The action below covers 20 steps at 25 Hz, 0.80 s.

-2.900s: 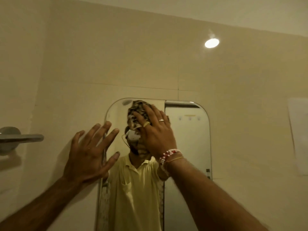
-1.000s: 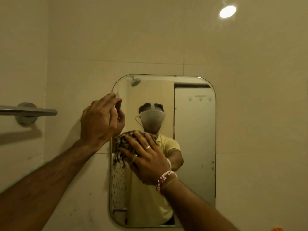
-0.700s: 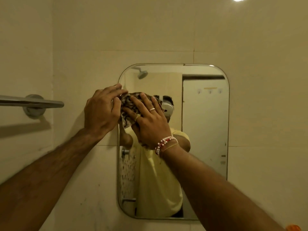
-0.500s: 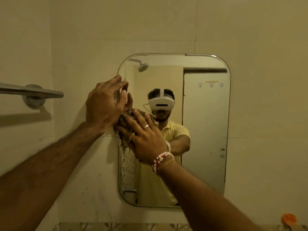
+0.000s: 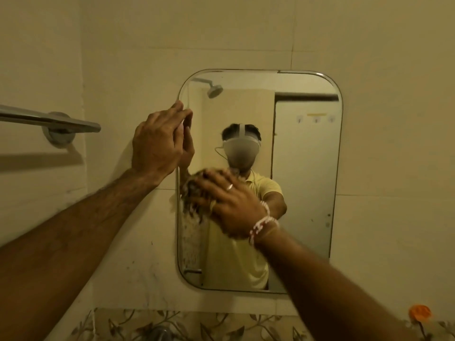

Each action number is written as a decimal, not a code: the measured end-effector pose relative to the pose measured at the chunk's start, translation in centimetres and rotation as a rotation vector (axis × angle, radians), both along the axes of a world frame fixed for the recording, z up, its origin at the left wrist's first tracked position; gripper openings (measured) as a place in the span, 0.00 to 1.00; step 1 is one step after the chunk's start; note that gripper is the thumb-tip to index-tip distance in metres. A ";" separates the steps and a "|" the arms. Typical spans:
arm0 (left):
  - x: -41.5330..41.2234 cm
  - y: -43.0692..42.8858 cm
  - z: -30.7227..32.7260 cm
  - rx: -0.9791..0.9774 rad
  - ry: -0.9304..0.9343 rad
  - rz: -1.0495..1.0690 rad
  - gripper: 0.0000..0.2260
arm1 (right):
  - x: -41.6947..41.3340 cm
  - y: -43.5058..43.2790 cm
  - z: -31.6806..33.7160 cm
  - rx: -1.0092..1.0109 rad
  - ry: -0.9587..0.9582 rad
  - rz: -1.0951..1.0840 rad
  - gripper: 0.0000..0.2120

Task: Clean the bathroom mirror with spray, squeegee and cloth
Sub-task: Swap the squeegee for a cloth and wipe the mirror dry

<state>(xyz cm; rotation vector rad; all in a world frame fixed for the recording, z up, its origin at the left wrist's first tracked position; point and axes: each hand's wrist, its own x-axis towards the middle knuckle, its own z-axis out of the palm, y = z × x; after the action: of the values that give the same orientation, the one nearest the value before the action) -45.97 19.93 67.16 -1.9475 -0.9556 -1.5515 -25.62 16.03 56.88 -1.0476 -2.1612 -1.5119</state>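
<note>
A rounded rectangular mirror (image 5: 305, 168) hangs on the tiled wall. My right hand (image 5: 229, 205), with a ring and a bead bracelet, presses a patterned brown cloth (image 5: 194, 193) flat against the mirror's left half, about mid-height; it looks motion-blurred. My left hand (image 5: 157, 141) rests against the mirror's upper left edge with fingers together, holding nothing. No spray bottle or squeegee is in view.
A metal towel bar (image 5: 49, 121) juts from the wall at the left, close to my left forearm. A floral tile border (image 5: 197, 323) runs below the mirror. An orange object (image 5: 419, 312) sits at the lower right. The mirror reflects a shower head and a door.
My right hand has wiped the cloth from the top of the mirror down, up and down again along its left side. My left hand moved from flat on the wall to the mirror's edge.
</note>
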 end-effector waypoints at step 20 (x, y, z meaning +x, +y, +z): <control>0.9 1.6 -0.9 0.088 -0.050 0.039 0.23 | 0.8 0.0 3.0 0.195 0.374 0.008 0.23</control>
<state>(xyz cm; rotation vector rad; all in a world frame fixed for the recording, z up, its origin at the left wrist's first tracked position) -45.12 21.49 66.23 -1.8272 -0.9243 -1.5998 -24.78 16.04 59.90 -1.1462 -1.7265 -1.3620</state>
